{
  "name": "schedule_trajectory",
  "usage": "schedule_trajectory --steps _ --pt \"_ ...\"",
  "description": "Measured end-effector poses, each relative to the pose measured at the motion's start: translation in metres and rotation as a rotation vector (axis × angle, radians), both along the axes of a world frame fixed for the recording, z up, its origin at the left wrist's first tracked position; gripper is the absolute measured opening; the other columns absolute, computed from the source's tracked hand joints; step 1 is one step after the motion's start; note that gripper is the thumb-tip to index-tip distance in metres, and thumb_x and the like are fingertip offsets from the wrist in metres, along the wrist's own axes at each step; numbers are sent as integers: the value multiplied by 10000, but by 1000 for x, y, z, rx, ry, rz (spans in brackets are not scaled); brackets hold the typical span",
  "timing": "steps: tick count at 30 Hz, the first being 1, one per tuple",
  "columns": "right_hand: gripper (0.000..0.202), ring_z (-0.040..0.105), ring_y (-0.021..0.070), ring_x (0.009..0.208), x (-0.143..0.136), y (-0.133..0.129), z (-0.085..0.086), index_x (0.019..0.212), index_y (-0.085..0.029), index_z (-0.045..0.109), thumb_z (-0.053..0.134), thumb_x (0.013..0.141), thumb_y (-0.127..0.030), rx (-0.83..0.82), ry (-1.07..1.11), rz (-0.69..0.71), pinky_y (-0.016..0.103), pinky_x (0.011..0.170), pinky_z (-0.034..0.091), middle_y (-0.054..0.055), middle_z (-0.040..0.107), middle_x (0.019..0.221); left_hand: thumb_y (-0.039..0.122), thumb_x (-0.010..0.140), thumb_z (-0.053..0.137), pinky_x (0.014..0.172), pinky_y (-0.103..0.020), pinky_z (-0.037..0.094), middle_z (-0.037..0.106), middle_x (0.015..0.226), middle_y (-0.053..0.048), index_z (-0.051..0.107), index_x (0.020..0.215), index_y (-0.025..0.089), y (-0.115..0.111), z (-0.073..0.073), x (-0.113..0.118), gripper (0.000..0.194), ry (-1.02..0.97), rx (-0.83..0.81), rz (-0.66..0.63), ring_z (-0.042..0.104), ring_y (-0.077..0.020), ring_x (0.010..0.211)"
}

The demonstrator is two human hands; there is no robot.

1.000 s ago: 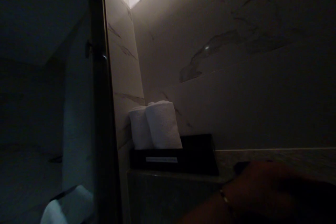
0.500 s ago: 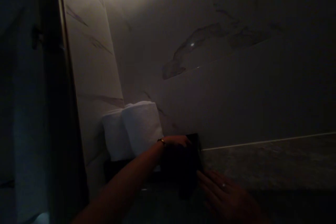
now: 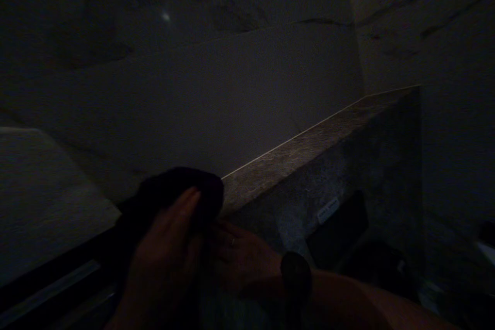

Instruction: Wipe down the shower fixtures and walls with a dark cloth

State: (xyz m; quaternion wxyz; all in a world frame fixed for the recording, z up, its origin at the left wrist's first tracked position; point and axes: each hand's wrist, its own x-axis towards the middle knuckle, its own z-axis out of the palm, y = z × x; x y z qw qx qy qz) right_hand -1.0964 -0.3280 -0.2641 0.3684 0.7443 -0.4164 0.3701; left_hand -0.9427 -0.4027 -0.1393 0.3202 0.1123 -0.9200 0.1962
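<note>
The left hand (image 3: 166,258) lies flat on a dark cloth (image 3: 174,196) at the near end of the stone ledge (image 3: 309,144), fingers spread; the right hand (image 3: 240,258) rests half-open beside it, holding nothing I can make out. Judging by that, the wiping is at its start: the ledge's length is still uncovered

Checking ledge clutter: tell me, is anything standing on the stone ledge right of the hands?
No, the stone ledge shows bare speckled surface right of the dark cloth.

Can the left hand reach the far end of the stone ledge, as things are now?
Probably yes: the left hand rests on a dark cloth at the near end of the stone ledge, whose top looks bare to the corner.
</note>
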Motion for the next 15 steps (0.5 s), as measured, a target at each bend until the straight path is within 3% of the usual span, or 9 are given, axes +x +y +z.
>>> schedule_trajectory --steps 2,3,5,8,12,15 --pt "250 359 248 1388 0 26 -45 1089 -101 638 453 1012 -251 132 -94 -40 403 1210 292 107 599 1296 206 888 366 800 -423 533 702 1029 -116 445 1400 144 11 -36 -29 521 9 -154 68 650 -284 942" --pt "246 345 220 1399 -2 44 -70 1153 -118 617 444 1022 -233 214 -134 -77 398 1206 304 87 561 1362 204 896 364 715 -389 527 699 952 -126 497 1339 87 16 -47 -42 477 15 -219 128 651 -270 847" --pt "265 416 202 1357 -14 84 -122 1227 -132 591 454 1007 -187 357 -220 -160 397 1157 390 89 547 1389 223 910 366 596 -349 488 686 904 -130 550 1263 36 25 -57 -67 440 21 -272 222 632 -251 749" --pt "315 552 201 1233 -44 145 -184 1244 -169 604 482 955 -152 532 -407 -335 362 1034 519 84 612 1311 221 889 395 628 -347 501 681 921 -146 560 1260 7 37 -56 -109 459 10 -258 212 625 -258 771" --pt "365 632 244 1116 -92 201 -226 1168 -134 664 421 900 -89 625 -557 -503 385 951 571 123 650 1233 190 861 452 801 -397 526 677 1084 -196 520 1316 -8 71 -60 -191 500 18 -202 121 618 -304 959" --pt "429 630 275 1130 -130 221 -241 1217 -145 665 432 863 -80 709 -553 -527 399 968 559 126 645 1252 141 899 416 974 -430 477 547 1377 -220 436 1400 26 113 -83 -259 515 -11 -240 -84 562 -307 1160"
